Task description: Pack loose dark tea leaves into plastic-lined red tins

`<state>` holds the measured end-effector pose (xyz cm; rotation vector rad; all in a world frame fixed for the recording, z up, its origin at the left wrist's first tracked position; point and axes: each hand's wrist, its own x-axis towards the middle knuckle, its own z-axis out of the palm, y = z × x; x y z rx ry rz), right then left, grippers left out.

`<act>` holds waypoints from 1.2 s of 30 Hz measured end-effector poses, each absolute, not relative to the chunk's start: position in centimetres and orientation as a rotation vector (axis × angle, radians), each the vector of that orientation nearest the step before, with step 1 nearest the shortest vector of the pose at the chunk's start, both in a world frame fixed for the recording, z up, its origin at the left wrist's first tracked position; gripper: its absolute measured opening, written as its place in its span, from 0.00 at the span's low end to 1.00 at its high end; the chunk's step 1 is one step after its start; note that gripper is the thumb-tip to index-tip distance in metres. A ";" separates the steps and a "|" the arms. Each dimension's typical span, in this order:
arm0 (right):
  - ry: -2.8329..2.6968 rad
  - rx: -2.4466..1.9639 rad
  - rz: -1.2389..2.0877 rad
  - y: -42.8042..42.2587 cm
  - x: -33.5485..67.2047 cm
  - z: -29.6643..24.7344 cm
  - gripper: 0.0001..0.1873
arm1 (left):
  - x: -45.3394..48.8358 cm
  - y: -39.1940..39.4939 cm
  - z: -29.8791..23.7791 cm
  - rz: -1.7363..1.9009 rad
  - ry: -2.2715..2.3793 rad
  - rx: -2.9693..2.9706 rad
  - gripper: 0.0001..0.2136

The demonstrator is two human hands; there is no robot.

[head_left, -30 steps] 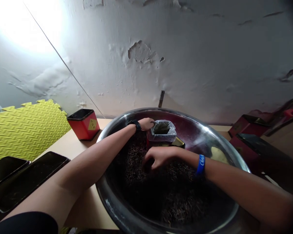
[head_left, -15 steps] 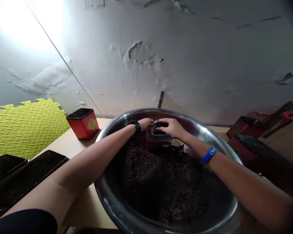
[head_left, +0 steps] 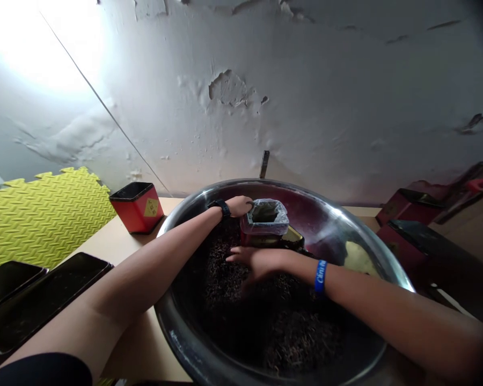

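- Left hand (head_left: 239, 206): inside the big steel basin (head_left: 167, 321), resting against the left side of the square tin (head_left: 251, 239). Its fingers sit together at the bag's edge; whether they grip it, I cannot tell.
- Right hand (head_left: 261, 262): in the basin just in front of the tin, with fingers spread apart (head_left: 237, 257) and pressed into the dark loose leaves (head_left: 241, 305). It holds nothing that shows.
- Square tin: upright among the leaves, toward the basin's far side, lined with a clear plastic bag (head_left: 279, 215).
- Wrists: a black watch (head_left: 220, 208) on the left, a blue wristband (head_left: 320, 276) on the right.
- Around the basin: a red tin (head_left: 136, 208) just left of it on a pale table (head_left: 124, 252); two more red tins (head_left: 409, 207) to the right; two flat black slabs (head_left: 44, 303) near left – beyond them, a yellow foam mat (head_left: 36, 225).
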<state>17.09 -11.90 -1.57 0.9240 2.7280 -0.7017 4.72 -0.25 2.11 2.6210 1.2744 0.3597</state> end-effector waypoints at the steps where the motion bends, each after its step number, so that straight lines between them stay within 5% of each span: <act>1: 2.628 0.937 -0.692 -12.1 16.7 -2.5 0.54 | 4.7 -0.3 2.1 0.362 1.267 2.620 0.15; 5: 2.413 0.769 -0.774 -12.8 15.3 -3.7 0.61 | 4.7 -0.2 2.1 0.344 1.281 2.605 0.15; 15: 2.506 0.595 -0.921 -13.0 15.2 -2.3 0.27 | 4.7 0.0 2.1 0.331 1.283 2.604 0.15; 24: 2.824 0.710 -1.065 -11.7 18.2 3.9 0.15 | 4.8 0.0 2.0 0.341 1.266 2.618 0.16; 31: 3.078 1.254 -1.176 -10.7 22.4 7.6 0.14 | 4.8 -0.1 2.1 0.327 1.306 2.628 0.16; 36: 3.337 1.561 -0.651 -7.8 23.9 5.0 0.15 | 4.8 -0.2 2.2 0.295 1.305 2.637 0.15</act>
